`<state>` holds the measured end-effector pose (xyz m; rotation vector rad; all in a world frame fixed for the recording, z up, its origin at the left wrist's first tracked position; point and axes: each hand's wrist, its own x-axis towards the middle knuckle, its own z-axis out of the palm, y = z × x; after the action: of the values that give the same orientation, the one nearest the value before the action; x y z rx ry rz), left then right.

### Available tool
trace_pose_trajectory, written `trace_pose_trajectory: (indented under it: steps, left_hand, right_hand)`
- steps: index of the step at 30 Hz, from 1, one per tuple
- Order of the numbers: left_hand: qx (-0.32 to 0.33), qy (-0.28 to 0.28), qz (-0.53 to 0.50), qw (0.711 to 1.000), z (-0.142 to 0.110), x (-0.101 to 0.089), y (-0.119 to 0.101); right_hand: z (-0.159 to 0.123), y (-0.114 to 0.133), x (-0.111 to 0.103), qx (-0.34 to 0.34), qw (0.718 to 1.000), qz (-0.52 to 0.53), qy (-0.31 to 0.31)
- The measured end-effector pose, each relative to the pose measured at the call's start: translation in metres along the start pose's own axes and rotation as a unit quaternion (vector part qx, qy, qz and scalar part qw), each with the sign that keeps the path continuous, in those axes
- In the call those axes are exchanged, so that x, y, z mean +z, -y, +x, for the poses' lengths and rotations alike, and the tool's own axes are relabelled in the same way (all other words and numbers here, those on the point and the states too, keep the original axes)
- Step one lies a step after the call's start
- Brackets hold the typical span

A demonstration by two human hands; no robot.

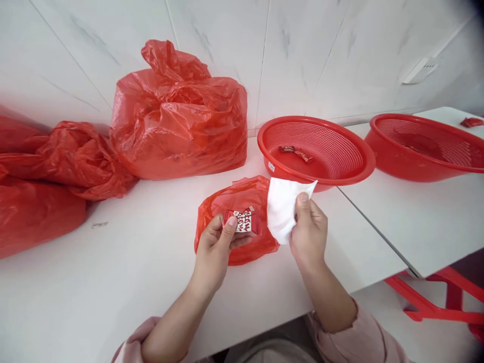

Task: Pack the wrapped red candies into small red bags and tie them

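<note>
Between the thumb and fingers of my left hand (214, 242) is a small red and white printed packet (245, 221), its lettered side facing up. My right hand (310, 229) pinches a white cloth or tissue (282, 209), which hangs just to the right of the packet without clearly touching it. Under both hands lies an open red plastic bag (212, 201), low and spread on the table; the packet and my left hand hide part of its inside. Directly behind the white cloth stands a red perforated basket (317, 174) with a few small wrapped packets (297, 153) at its bottom.
A large, full red plastic bag (181, 121) leans near the tiled wall (227, 30). More red bags (41, 186) lie at the left. A second red basket (412, 164) is at the right, on an adjoining white table (427, 217). A red stool (446, 297) shows below.
</note>
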<state>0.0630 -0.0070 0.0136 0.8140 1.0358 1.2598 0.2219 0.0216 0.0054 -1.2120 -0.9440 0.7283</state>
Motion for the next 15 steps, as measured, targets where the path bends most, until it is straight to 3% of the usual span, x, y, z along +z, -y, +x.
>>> trace_pose_trajectory:
  steps: [6,9,15]
  left_hand:
    - [0.018,-0.002,-0.042,0.999,0.000,0.004,0.002]
    - [-0.017,0.003,-0.088,0.996,0.000,0.006,0.000]
    - [-0.037,0.024,-0.118,0.992,-0.008,0.011,-0.007]
  right_hand:
    - [-0.036,0.006,0.018,0.021,0.978,0.027,0.205]
    - [-0.040,0.007,0.025,0.027,0.980,0.046,0.193]
    - [-0.020,-0.006,0.021,0.075,0.985,0.080,0.132]
